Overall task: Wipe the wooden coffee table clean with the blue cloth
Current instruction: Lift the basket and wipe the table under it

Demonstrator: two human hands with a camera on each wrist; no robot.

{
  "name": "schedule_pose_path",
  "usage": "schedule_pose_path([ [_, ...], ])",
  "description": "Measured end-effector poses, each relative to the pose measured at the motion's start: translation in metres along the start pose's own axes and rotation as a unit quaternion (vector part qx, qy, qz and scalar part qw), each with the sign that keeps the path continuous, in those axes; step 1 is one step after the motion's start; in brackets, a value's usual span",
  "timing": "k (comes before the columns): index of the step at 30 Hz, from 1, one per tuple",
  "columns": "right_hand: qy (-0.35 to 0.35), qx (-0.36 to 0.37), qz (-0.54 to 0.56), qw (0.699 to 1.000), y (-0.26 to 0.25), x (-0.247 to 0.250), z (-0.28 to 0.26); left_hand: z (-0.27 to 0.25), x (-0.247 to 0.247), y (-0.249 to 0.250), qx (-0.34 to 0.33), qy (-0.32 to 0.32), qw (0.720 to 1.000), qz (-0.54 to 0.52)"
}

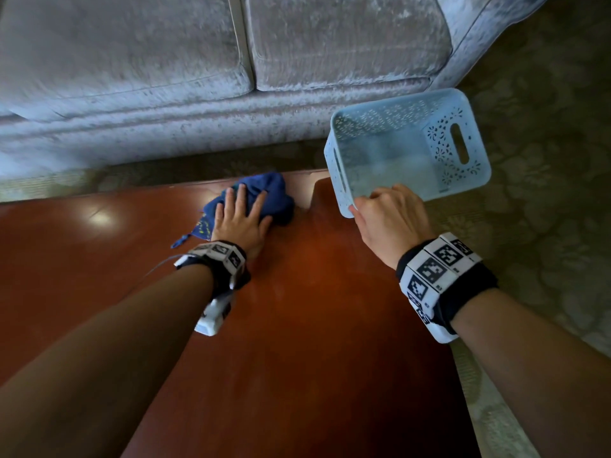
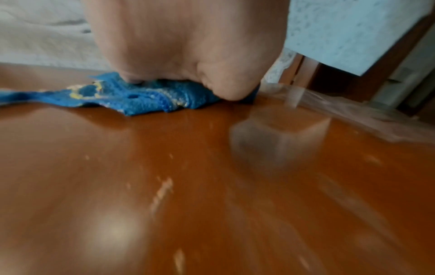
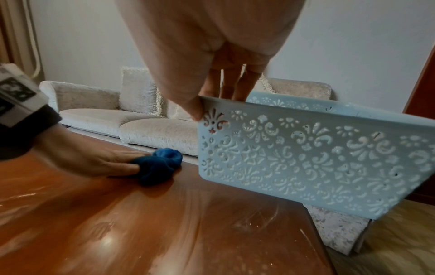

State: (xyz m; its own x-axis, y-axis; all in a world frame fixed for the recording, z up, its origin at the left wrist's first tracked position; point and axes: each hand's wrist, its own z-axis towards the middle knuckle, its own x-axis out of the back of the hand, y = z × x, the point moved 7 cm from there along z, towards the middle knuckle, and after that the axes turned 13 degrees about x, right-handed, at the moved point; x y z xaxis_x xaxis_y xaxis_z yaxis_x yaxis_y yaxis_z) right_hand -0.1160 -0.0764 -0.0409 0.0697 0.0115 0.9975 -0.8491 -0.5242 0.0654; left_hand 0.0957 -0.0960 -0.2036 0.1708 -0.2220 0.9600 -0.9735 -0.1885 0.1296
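The glossy reddish wooden coffee table (image 1: 297,325) fills the lower part of the head view. A crumpled blue cloth (image 1: 264,196) lies near its far edge, and my left hand (image 1: 239,214) presses flat on it with fingers spread. The left wrist view shows my palm on the blue cloth (image 2: 146,98) and pale specks on the wood. My right hand (image 1: 385,209) grips the near rim of a light blue perforated plastic basket (image 1: 456,150), held tilted in the air past the table's right far corner. In the right wrist view my fingers (image 3: 226,87) curl inside the basket (image 3: 317,156).
A pale grey velvet sofa (image 1: 198,77) runs along the far side of the table, with a narrow strip of patterned carpet (image 1: 545,193) between them and to the right. The table's right edge (image 3: 313,223) ends beside a marbled support.
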Motion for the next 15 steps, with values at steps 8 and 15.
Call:
schedule_pose_path([
  [8, 0.035, -0.02, -0.002, 0.999, 0.016, 0.008, -0.002, 0.002, -0.007, 0.029, -0.041, -0.043, 0.997, 0.051],
  [15, 0.059, -0.059, -0.014, 0.996, 0.034, 0.018, -0.009, -0.106, -0.038, 0.087, -0.387, -0.081, 0.909, 0.129],
])
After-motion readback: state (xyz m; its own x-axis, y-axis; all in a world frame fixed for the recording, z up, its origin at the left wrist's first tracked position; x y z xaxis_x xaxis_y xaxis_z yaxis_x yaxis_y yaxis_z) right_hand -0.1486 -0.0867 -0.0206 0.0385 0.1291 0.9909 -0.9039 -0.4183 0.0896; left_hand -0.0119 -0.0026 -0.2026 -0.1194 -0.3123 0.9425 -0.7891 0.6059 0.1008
